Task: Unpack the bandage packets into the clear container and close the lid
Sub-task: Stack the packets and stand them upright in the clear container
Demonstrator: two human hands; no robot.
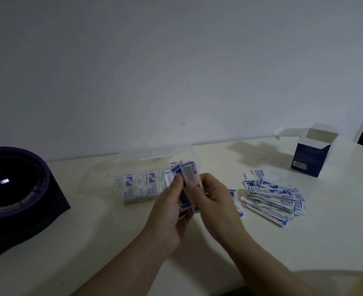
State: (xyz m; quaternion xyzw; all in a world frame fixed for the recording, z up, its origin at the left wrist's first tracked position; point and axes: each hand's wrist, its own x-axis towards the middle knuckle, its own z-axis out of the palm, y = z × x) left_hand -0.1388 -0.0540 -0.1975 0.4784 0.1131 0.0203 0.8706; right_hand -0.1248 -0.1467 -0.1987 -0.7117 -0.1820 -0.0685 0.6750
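Observation:
A small stack of blue-and-white bandage packets stands upright between my hands, just in front of the clear container. My left hand grips the stack from the left and below. My right hand pinches it from the right. Inside the container a row of packets stands on edge along its front wall. The container's lid is hard to make out. A loose pile of packets lies on the table to the right of my hands.
An open blue-and-white cardboard box stands at the back right, flaps up. A dark round device with a purple rim sits at the left on a black base. The white table meets a plain wall behind.

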